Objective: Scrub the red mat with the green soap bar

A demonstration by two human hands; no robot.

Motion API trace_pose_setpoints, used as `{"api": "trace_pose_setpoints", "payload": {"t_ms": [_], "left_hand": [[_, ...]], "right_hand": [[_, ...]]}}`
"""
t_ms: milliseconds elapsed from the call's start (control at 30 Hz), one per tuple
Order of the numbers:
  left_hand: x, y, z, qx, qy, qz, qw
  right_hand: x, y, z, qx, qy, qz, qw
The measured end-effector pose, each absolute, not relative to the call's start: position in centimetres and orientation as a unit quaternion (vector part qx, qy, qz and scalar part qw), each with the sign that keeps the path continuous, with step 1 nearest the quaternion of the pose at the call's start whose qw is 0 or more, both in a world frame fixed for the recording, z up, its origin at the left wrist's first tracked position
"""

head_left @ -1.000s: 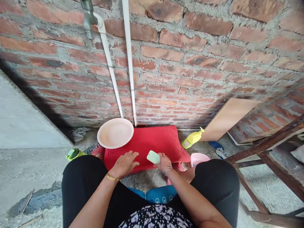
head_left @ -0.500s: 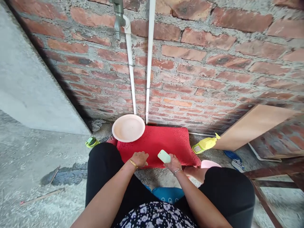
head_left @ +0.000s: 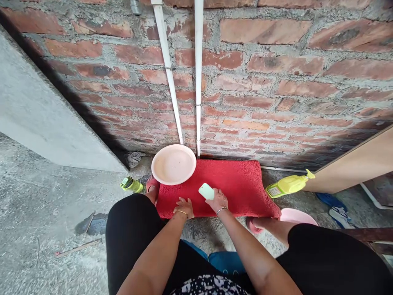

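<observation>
A thick red mat [head_left: 233, 180] lies spread out between my feet, in front of the brick wall. My right hand [head_left: 218, 200] grips a pale green, rounded oblong thing [head_left: 206, 191] with a small hole near one end; it looks like a scrubbing brush, though its underside is hidden. This brush is over the middle of the mat. Fingers apart and holding nothing, my left hand [head_left: 185, 207] rests at the mat's near edge. A pale pink basin [head_left: 174, 164] sits on the mat's far left corner.
Right of the mat, a yellow pump bottle [head_left: 287, 186] lies tilted near a pink basin [head_left: 297, 216]. To the left are a green bottle [head_left: 132, 185] and a leaning grey slab [head_left: 55, 110]. White pipes [head_left: 199, 82] run down the brick wall [head_left: 264, 73]. Blue slippers [head_left: 336, 209] lie far right.
The camera view has shifted down and closer. My right hand has moved left over the mat with the brush. My left hand has come down to the mat's near edge, fingers spreading.
</observation>
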State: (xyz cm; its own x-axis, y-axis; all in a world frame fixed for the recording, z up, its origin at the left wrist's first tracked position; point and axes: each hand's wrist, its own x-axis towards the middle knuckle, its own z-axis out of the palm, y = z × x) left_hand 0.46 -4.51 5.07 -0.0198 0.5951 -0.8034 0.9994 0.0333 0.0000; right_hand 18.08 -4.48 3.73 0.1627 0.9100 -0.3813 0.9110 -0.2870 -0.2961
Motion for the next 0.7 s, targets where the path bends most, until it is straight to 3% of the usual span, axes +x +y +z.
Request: {"api": "trace_pose_setpoints", "payload": {"t_ms": [133,367,500,700], "left_hand": [[1.1,-4.8,4.0,0.63,0.629,-0.354,0.286],[1.1,-4.4,4.1,0.637,0.617,-0.363,0.287],[0.5,-4.9,4.4,0.646,0.626,-0.321,0.296],[-0.2,-5.3,5.5,0.671,0.599,-0.308,0.31]], "right_hand": [[20.4,-5.4,3.3,0.751,0.63,-0.196,0.027],[30.4,-8.8,3.3,0.91,0.335,-0.24,-0.055],[25.9,-8.6,3.4,0.866,0.419,-0.261,-0.074],[18.7,-8.0,3.8,0.755,0.603,-0.256,0.014]]}}
